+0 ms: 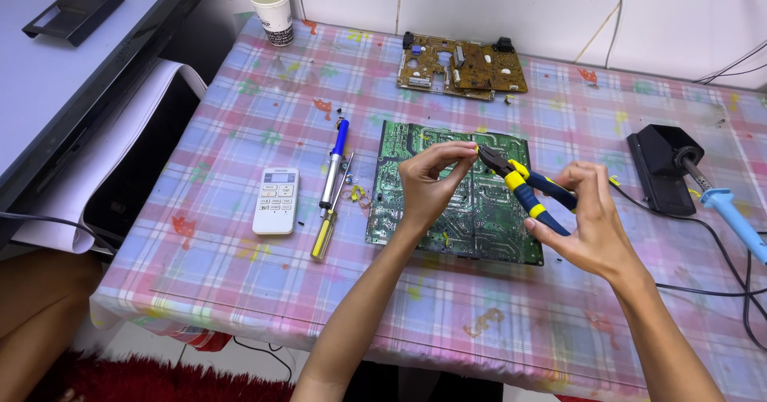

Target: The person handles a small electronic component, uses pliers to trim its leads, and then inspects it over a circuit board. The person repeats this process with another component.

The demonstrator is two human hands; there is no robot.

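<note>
A person is working at a table (240,274) covered in a plaid cloth. The left hand (431,182) is pinching its fingertips (467,153) together on something too small to make out, right at the nose of the pliers (523,188). The right hand (587,222) is wrapping its fingers around the blue and yellow pliers handles, squeezing them nearly together. The step in hand seems to be gripping or trimming a tiny part; the next move likely calls for steady, fine pressure. Just under both hands, a green board (447,218) is lying flat. Left of the fingers, a screwdriver (329,210), a blue tool (335,162) and a white remote (276,201) are resting. Right of them, a soldering iron (723,202) is sitting by its black stand (659,166), its cable trailing near the right wrist. Beyond the fingers, a brown board (463,68) and a paper cup (272,12) are standing clear.
</note>
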